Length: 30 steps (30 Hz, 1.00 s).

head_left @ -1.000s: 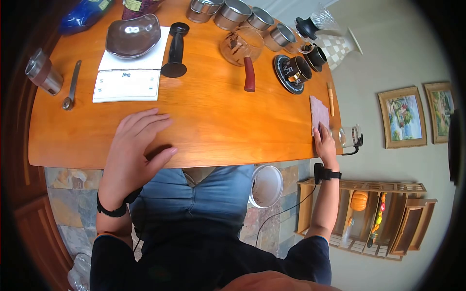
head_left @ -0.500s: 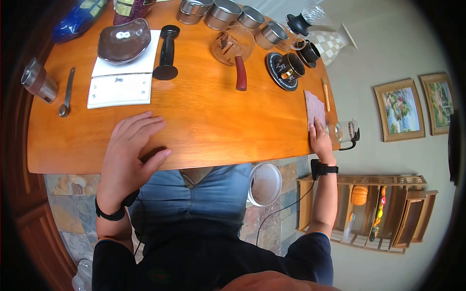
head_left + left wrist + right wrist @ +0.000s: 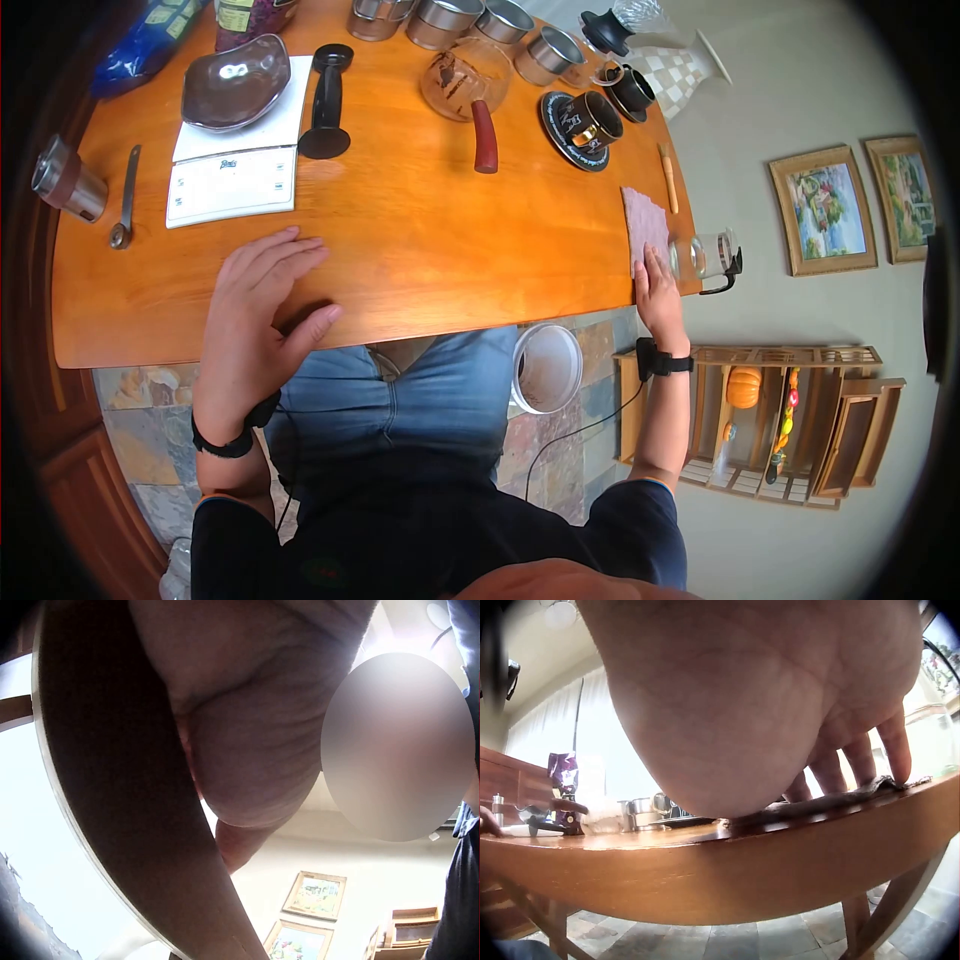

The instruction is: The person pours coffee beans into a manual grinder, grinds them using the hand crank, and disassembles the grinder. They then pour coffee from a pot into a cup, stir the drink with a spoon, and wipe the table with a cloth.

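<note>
In the head view the left hand (image 3: 255,310) rests on the near part of the wooden table (image 3: 400,250), fingers relaxed and holding nothing, just below a white scale (image 3: 232,188) that bears a dark dish (image 3: 237,85). At the table's right corner the right hand (image 3: 660,300) lies with its fingertips on a pinkish cloth (image 3: 647,220). In the right wrist view, the fingers of that hand (image 3: 780,697) reach down onto the cloth (image 3: 825,804). The left wrist view shows the left hand's underside (image 3: 255,735) at the table edge.
A glass pot with a red handle (image 3: 485,140), a black tamper-like tool (image 3: 326,105), a black cup (image 3: 592,122) on a saucer and several metal cups (image 3: 447,22) stand farther back. Left are a grinder (image 3: 70,180) and a spoon (image 3: 126,200). A glass vessel (image 3: 710,255) and brush (image 3: 669,180) are right.
The head view has shifted slightly, so the tabletop objects appear farther left. Both hands keep the same places on the table and cloth.
</note>
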### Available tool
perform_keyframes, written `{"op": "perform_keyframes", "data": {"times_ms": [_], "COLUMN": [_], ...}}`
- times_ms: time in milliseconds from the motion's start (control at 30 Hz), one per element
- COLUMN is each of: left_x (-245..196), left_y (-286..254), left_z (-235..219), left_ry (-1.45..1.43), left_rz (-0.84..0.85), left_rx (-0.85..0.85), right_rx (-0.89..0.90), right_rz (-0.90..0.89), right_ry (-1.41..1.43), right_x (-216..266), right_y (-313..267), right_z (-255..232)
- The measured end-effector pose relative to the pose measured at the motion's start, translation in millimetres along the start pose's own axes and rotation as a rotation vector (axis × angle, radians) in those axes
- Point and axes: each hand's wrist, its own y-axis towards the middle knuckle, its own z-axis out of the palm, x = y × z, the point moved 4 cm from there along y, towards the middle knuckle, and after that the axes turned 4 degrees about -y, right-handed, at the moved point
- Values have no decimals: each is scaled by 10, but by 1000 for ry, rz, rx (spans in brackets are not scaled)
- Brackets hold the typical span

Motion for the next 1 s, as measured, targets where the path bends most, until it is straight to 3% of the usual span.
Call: {"op": "perform_keyframes", "data": {"times_ms": [467, 1000], "left_x": [-33, -51], "left_y": [7, 15], "left_z": [25, 36], "left_ry": [26, 49], "left_rz": [1, 13], "left_rx": [-5, -13], "right_rx": [-44, 23], "right_rz": [-41, 14], "right_ry": [7, -45], "right_x": [0, 13], "right_y": [-25, 144], "right_z": [-36, -78]}}
